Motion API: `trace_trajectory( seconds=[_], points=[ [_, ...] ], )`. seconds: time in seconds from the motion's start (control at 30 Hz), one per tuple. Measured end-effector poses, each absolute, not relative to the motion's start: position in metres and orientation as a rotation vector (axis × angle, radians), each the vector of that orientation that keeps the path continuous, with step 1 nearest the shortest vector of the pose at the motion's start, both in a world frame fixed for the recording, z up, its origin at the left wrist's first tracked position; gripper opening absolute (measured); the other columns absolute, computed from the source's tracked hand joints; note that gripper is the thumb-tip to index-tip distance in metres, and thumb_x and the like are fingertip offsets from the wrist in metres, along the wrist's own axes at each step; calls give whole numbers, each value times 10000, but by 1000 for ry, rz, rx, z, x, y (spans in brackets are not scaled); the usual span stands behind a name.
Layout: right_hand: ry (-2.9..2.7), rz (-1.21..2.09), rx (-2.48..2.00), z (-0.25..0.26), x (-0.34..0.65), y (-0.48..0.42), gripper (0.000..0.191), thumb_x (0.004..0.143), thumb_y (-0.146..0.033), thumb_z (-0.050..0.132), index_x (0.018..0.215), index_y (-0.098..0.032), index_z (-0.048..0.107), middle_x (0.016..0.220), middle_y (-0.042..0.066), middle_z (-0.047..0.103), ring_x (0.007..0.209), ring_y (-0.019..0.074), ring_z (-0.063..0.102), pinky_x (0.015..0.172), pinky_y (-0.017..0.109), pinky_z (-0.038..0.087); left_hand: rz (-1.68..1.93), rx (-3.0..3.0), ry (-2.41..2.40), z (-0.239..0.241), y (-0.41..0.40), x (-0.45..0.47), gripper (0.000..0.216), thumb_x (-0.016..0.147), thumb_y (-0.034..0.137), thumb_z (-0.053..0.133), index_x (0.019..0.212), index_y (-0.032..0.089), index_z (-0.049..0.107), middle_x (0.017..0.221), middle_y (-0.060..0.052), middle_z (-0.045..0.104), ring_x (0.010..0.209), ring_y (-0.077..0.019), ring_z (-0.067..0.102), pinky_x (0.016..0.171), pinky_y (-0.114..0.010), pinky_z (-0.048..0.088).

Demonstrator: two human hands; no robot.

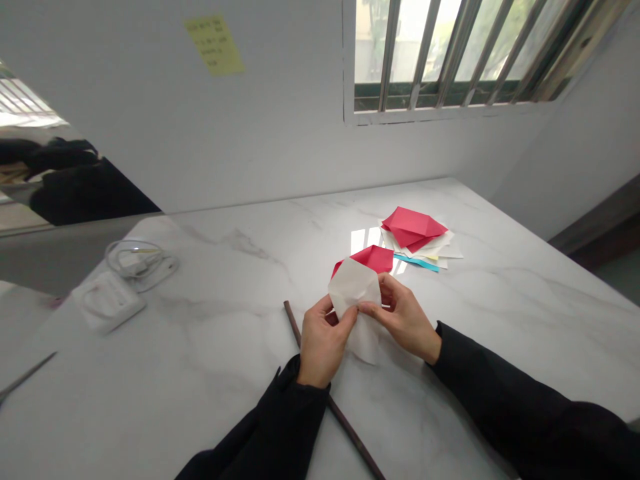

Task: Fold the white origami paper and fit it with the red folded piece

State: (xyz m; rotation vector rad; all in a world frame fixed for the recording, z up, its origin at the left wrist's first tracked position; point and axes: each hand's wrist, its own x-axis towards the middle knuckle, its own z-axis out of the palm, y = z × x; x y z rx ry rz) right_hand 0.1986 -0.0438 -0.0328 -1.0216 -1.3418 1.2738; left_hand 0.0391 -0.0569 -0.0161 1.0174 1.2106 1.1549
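Note:
A sheet of white paper [354, 283] is pinched between my two hands above the marble-patterned table. My left hand [323, 340] grips its left side, the thumb pressed near the middle. On the other side my right hand [406, 317] holds it, its thumb meeting the left one. The paper's lower part hangs down below the thumbs. Just behind it lies a folded red paper [375, 259], partly hidden by the white sheet. A dark brown stick [350, 430] rests on the table, passing beneath my left wrist.
At the back right, folded red papers [413, 225] lie on white sheets, with a blue strip [417, 262] beside them. A white box [107, 300] and a coiled white cable [137, 260] sit at left. A thin metal tool [30, 375] lies at the left edge.

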Motion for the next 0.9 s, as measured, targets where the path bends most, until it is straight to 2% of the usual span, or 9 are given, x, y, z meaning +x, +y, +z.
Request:
trace_trajectory(
  seconds=[0.53,0.9],
  points=[
    [-1322,1285,-1001,-33,199,-44,356,837,-385,799,1094,-224,614,1042,42,713,965,215,689,779,325,583,1152,987,1222,-11,-59,40,376,747,323,828,1066,134,764,1031,-105,809,837,-247,781,710,-279,622],
    [-1317,1269,-1027,-30,198,-46,330,840,-378,788,1071,-226,608,995,30,702,937,208,681,750,310,581,1124,1048,1231,-7,-60,40,326,762,308,786,1036,133,753,944,-96,807,817,-251,774,745,-320,629]
  ],
)
